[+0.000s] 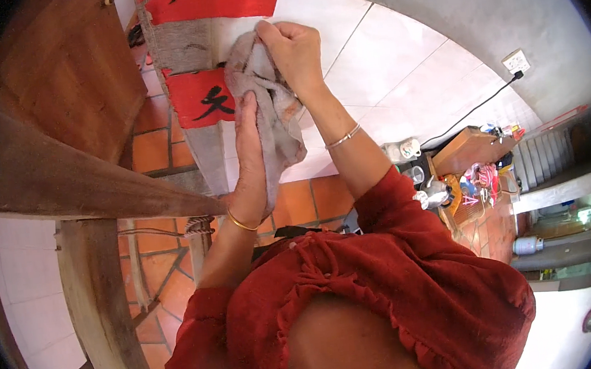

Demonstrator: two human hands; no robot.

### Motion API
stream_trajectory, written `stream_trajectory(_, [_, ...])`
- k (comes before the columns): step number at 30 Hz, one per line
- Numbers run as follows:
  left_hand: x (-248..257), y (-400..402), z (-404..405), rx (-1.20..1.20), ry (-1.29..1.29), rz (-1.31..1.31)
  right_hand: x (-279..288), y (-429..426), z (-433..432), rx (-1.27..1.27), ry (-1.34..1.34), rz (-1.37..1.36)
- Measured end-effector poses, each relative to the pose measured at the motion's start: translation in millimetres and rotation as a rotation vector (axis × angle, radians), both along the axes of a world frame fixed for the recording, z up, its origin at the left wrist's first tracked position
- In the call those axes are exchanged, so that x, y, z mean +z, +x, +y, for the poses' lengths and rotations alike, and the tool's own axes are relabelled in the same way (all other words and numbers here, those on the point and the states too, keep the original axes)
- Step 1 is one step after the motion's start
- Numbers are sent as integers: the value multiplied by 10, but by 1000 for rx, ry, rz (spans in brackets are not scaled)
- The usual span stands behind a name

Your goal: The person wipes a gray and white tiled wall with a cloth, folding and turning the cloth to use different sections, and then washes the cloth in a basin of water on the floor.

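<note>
A crumpled greyish cloth (268,118) hangs between my two hands in front of a white tiled wall (395,54). My right hand (297,52), with a silver bangle at its wrist, pinches the cloth's upper part between thumb and fingers. Lower down, my left hand (250,151), with a gold bangle at its wrist, lies along the cloth's left side; its fingers are mostly hidden. Just left of the cloth is a wooden door frame (180,44) bearing red paper strips (198,95) with black brush characters. The cloth overlaps the lower strip's edge.
On the left a wooden ladder (93,286) stands close, with a rope (199,225) tied round a piece of wood. A wooden door (59,73) is at upper left. To the right are a wooden table (472,211) with a kettle (436,191) and cups, and a wall socket (515,61) with a cable.
</note>
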State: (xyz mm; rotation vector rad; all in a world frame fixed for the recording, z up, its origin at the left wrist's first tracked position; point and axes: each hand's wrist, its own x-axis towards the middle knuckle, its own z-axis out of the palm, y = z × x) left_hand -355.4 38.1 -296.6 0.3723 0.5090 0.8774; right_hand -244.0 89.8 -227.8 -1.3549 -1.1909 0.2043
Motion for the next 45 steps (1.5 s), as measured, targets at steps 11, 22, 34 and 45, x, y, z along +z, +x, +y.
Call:
stream_trajectory(11, [-59,33,-39,109,78,26,-147,76,6,72,-85,144])
stream_trajectory(22, [-119,74,-126,102,53,41,-319,152,-62,27,-147,31])
stream_trajectory(34, [-95,90,-250,127,75,31,-336,226,-68,-122,-152,-313])
stream_trajectory(45, [-147,109,-205,157,17,101,-258,259,-116,-172,-120,-537])
